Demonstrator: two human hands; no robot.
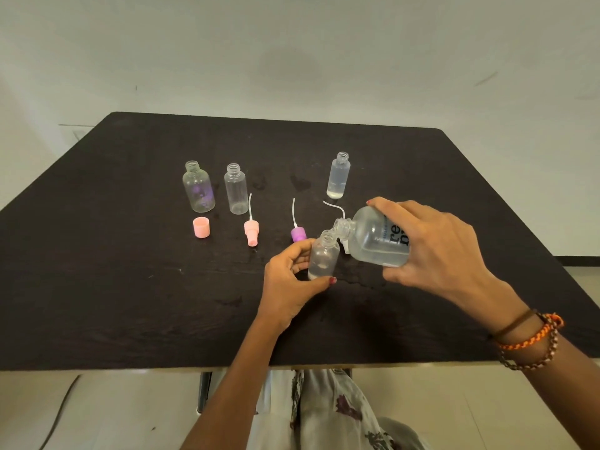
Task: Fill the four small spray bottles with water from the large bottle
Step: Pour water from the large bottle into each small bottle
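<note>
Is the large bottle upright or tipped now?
Tipped. The right hand holds the large bottle nearly on its side, its open neck against the mouth of the small bottle held by the left hand.

A plain indoor room: bare white wall (292, 53), pale tiled floor (113, 410), one dark wooden table (130, 303).
</note>
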